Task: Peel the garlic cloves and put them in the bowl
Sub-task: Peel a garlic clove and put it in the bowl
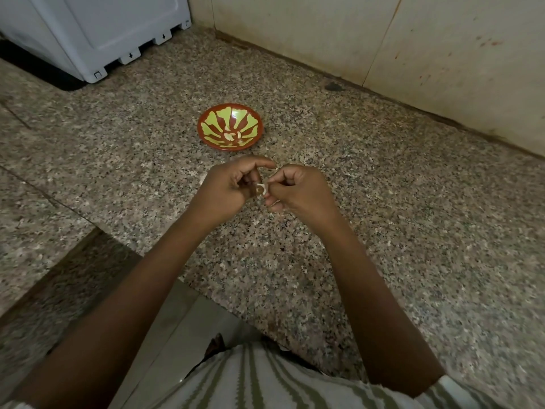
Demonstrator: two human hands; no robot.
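Far to the left of the bowl (230,126) and behind it, a white appliance (97,33) stands on the speckled granite counter (383,216). The bowl is red-brown with a yellow-green leaf pattern and sits upright on the counter. A few pale peeled cloves (233,135) lie in its bottom, slightly toward the near side, with their long axes pointing in different directions. Just in front of the bowl and a little to its left, the left hand (233,185) is held above the counter with its fingers curled in. Its thumb and fingertips pinch one end of a garlic clove (262,189). The clove shows as a small white curved piece in front of the bowl's right edge, arching roughly crosswise from one hand to the other. Too little of it shows to tell which end is the tip. In front of the bowl and to its right, the right hand (298,190) has its fingers curled too and pinches the clove's other end. Well to the right of the bowl and behind it, a stained tiled wall (383,39) meets the counter.
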